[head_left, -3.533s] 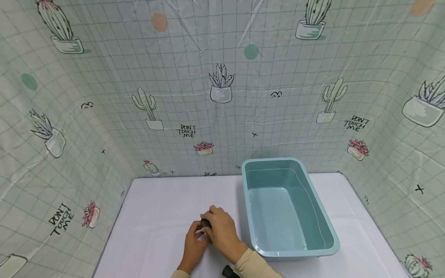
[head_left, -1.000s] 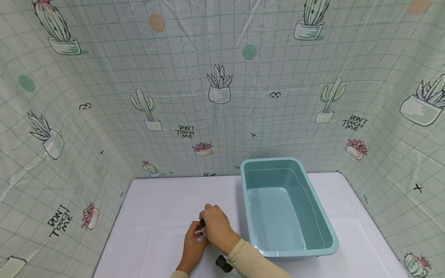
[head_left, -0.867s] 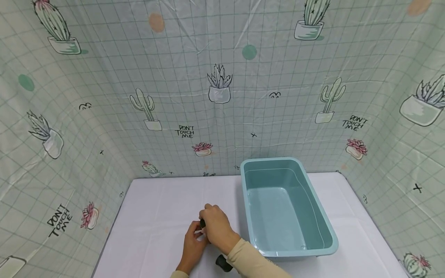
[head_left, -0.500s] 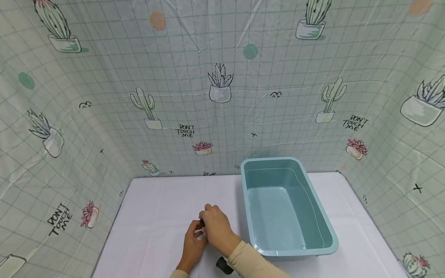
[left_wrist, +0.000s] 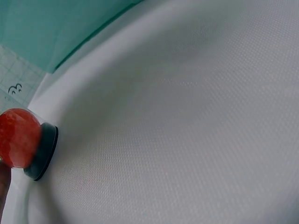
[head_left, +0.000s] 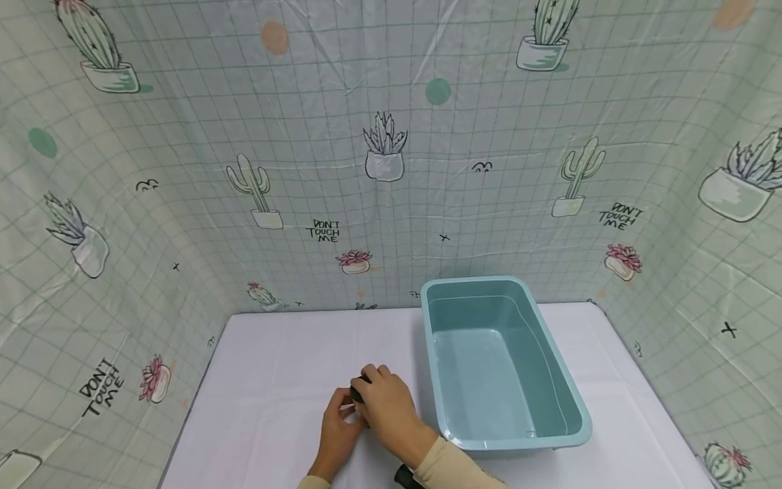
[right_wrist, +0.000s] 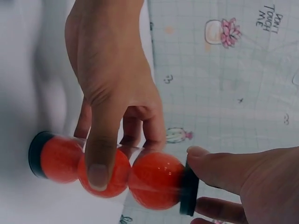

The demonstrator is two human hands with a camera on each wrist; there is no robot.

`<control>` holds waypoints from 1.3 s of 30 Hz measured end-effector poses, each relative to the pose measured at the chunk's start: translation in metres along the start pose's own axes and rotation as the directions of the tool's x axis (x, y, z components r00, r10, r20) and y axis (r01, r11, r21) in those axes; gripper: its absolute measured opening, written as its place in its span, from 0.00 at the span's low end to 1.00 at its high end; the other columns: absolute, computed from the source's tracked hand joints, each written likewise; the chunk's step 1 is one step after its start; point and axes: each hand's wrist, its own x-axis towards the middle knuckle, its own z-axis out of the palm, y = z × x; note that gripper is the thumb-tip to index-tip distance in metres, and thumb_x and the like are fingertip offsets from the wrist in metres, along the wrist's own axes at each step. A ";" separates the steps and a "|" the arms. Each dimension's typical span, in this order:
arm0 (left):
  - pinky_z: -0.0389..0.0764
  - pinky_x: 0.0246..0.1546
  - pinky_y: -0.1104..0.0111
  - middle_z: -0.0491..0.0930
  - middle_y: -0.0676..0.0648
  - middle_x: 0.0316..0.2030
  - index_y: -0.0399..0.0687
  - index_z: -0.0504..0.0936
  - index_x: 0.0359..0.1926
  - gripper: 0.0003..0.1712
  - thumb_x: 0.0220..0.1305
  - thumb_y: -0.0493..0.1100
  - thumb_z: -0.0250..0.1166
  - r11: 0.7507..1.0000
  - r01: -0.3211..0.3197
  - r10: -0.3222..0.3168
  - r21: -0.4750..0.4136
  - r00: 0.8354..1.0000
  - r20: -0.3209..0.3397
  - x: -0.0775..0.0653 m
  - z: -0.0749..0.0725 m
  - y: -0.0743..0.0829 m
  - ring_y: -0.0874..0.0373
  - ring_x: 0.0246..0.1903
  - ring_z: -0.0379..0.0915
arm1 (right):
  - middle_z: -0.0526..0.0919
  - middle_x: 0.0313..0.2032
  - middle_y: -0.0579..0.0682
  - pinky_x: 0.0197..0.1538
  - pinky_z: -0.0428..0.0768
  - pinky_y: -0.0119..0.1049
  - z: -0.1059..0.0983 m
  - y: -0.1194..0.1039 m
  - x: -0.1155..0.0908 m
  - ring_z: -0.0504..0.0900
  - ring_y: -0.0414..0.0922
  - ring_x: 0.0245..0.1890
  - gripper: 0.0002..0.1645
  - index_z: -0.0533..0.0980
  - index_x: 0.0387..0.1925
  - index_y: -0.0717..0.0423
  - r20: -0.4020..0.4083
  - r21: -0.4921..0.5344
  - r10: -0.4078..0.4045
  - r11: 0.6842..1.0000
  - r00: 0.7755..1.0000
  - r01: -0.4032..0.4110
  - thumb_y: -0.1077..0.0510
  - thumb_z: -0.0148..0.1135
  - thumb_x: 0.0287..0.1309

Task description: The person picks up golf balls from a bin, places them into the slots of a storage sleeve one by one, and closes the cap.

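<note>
A clear tube holding three orange balls [right_wrist: 156, 181] has a dark cap at each end. My left hand [right_wrist: 110, 88] grips the tube's middle in the right wrist view, thumb across the front. There my right hand [right_wrist: 247, 182] pinches the near end cap [right_wrist: 189, 191] between thumb and fingers. The head view shows my right hand [head_left: 391, 411] over that cap [head_left: 359, 390], just above my left hand [head_left: 337, 438]; most of the tube is hidden there. In the left wrist view, the other dark cap [left_wrist: 43, 151] is beside an orange-red ball [left_wrist: 18, 137].
A light blue plastic basin [head_left: 489, 387] stands just right of my hands on the white-covered table [head_left: 263, 394]. A dark object [head_left: 404, 477] lies against my right sleeve, partly hidden. Patterned cloth [head_left: 391, 204] rises around the back and sides.
Over the last half second my right hand has turned, its wrist swinging right and toward me. More of the dark cap shows. The dark object by the sleeve has shifted along with it.
</note>
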 end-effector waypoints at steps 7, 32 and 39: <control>0.86 0.52 0.70 0.81 0.45 0.50 0.40 0.80 0.50 0.22 0.56 0.27 0.76 0.999 -0.031 0.031 0.032 0.999 -0.017 0.000 0.002 -0.002 0.66 0.47 0.75 | 0.84 0.45 0.48 0.40 0.83 0.35 -0.010 0.005 -0.008 0.81 0.46 0.42 0.19 0.87 0.47 0.52 -0.041 0.021 0.011 1.000 0.999 -0.010 0.53 0.82 0.54; 0.85 0.54 0.67 0.81 0.45 0.47 0.39 0.78 0.51 0.28 0.52 0.33 0.82 0.994 0.048 -0.047 0.095 0.999 -0.018 0.000 0.003 -0.002 0.60 0.49 0.75 | 0.86 0.47 0.44 0.45 0.87 0.42 -0.081 0.048 -0.037 0.85 0.44 0.48 0.25 0.88 0.50 0.51 -0.151 0.230 0.189 0.961 0.970 -0.151 0.57 0.86 0.47; 0.84 0.56 0.69 0.80 0.45 0.48 0.40 0.78 0.52 0.29 0.52 0.34 0.82 0.991 0.097 -0.098 0.087 0.995 0.004 0.001 0.002 -0.001 0.58 0.50 0.74 | 0.87 0.48 0.45 0.46 0.87 0.43 -0.095 0.071 -0.051 0.85 0.47 0.50 0.25 0.88 0.49 0.53 -0.166 0.234 0.267 0.946 0.949 -0.225 0.60 0.85 0.47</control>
